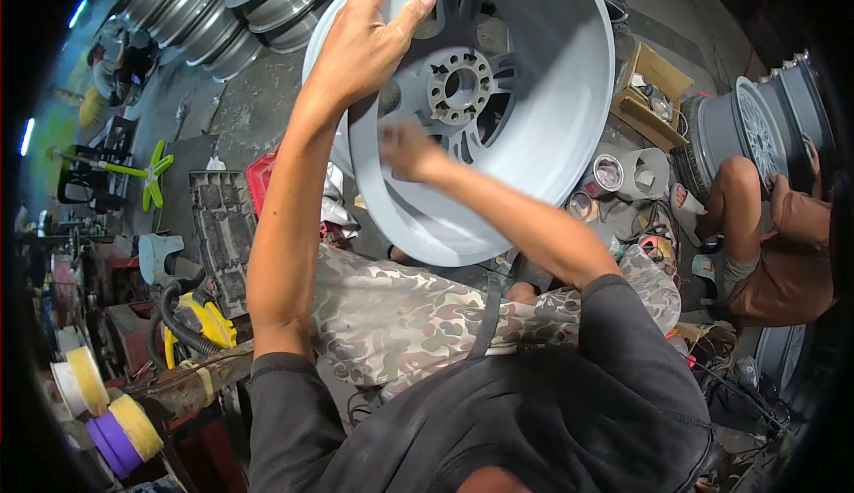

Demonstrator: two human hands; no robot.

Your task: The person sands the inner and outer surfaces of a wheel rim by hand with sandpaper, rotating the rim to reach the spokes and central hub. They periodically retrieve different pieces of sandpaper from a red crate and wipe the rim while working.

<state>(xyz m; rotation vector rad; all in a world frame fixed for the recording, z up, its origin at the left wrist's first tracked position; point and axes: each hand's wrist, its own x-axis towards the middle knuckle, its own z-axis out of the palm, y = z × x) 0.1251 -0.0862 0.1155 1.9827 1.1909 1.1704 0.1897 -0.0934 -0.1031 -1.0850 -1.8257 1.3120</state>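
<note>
A large grey wheel rim [569, 92] is tilted in front of me, its hollow barrel facing me and its spokes and bolt-hole hub at the far end. My left hand [369, 44] grips the rim's upper left edge, with the thumb over the lip and the fingers partly hidden behind it. Blurred by motion, my right hand [409, 150] is at the left inner side of the barrel, near the lip. Its fingers are smeared, and whatever they may hold cannot be made out. Below the rim, camouflage cloth [391, 306] covers my lap.
Stacked wheels [187, 12] stand at the upper left. On the right are a cardboard box [654, 92], an open can [608, 174] and a co-worker [783, 253] beside more wheels. A yellow-and-black machine [200, 319] and tape rolls [124, 435] are at the left.
</note>
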